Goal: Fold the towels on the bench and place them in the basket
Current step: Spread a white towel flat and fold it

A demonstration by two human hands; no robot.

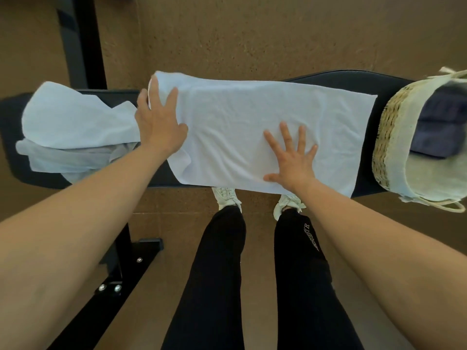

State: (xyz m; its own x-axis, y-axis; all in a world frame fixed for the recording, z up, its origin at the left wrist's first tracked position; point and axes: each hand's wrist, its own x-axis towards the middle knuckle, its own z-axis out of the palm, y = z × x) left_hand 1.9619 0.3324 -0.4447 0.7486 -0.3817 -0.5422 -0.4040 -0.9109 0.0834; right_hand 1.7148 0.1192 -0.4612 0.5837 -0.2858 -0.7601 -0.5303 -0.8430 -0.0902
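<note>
**Pale towel spread flat under both hands**

A pale blue-white towel (252,117) lies spread lengthwise along the dark desk (353,79). It is lightly creased, and its near left corner is rumpled. The left hand (159,122) rests flat on its left end, fingers straight. The right hand (294,160) presses near the front edge, fingers splayed. More pale towels (75,127) lie heaped at the left. The woven basket (391,137) at the right holds a dark folded towel (439,122).

We see left hand (159,122) and right hand (293,160) bare, forearms (75,210) uncovered to frame edge. We wear plain black long trousers (219,274), pale lettering (312,237) down right leg, white lace-up sneakers (227,195).
</note>
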